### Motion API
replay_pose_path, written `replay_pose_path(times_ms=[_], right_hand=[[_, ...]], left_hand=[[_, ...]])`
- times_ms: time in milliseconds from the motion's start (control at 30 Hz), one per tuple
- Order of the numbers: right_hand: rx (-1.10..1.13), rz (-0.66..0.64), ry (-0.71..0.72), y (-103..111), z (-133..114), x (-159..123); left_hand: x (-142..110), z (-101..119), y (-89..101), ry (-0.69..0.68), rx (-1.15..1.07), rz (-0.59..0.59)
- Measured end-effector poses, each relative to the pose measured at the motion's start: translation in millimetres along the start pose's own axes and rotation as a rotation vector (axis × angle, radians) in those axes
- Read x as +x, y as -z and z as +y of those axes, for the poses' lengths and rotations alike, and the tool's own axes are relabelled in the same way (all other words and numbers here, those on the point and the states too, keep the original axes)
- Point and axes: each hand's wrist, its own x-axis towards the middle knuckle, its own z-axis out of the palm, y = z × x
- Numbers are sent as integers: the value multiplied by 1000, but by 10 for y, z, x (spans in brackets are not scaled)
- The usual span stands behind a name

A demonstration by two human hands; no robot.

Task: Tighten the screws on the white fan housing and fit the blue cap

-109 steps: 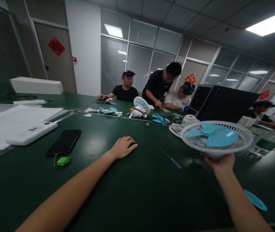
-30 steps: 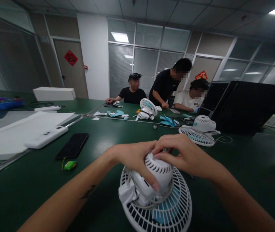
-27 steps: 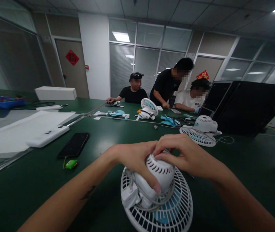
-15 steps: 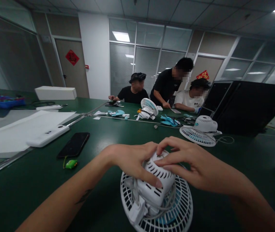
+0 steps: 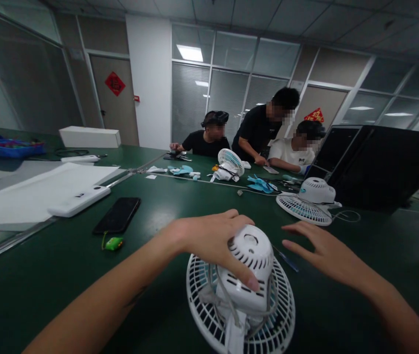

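A small white fan [image 5: 252, 255] rests face down on the green table, its round grille underneath and its vented motor housing on top. My left hand [image 5: 213, 241] is wrapped around the housing from the left, thumb across the near side. A pale cord is wound about the fan's neck. To the right, my right hand [image 5: 323, 253] hovers apart from the fan, thumb and fingers parted with nothing between them. A screwdriver [image 5: 288, 260] with a blue handle lies on the table between the fan and my right hand, partly hidden behind the housing.
A second fan [image 5: 303, 206] lies face down farther right, beside a large black case [image 5: 386, 167]. Left are a black phone [image 5: 117, 215] with a green charm [image 5: 114, 243] and a white device [image 5: 80, 201]. Blue fan blades [image 5: 261, 184] lie ahead. Three people are across the table.
The fan has come from my raised right hand down to the table, turned over. My left hand has taken hold of its housing and rotated it. My right hand has just left the housing, moving right.
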Motion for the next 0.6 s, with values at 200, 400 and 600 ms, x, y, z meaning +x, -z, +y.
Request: replay_pose_path(times_ms=[200, 400, 600], right_hand=[[-76, -160, -79, -433, 480, -100], [154, 99, -61, -223, 471, 53], [935, 625, -2, 271, -25, 361]], left_hand=[[29, -24, -31, -28, -77, -29], [78, -48, -22, -33, -243, -63], [99, -83, -16, 5, -274, -49]])
